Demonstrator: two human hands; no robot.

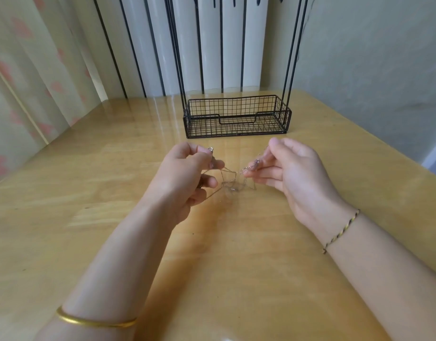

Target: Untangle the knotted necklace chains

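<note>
While the left hand (187, 175), nine o'clock of the knot (233, 187), and right hand (295, 173), three o'clock, pinch the chains (228, 170) above the counter (89, 193), slack should free loops better than pulling.

- Two hands are showing: one left hand (185, 173) and one right hand (293, 168).
- The chains (230, 185) are hanging between them as one tangle; the strands are too thin and too knotted to count.
- One small metal ring (211, 149) is sticking out above the left hand's fingers.
- One black wire basket (204, 119) is standing farther back.
- One wooden table (89, 193) is lying under everything.
- Two wrist pieces are being worn: one gold bangle (94, 322) on the left arm, one braided cord bracelet (340, 232) on the right.
- One flowered curtain (27, 70) is hanging at the left.
</note>
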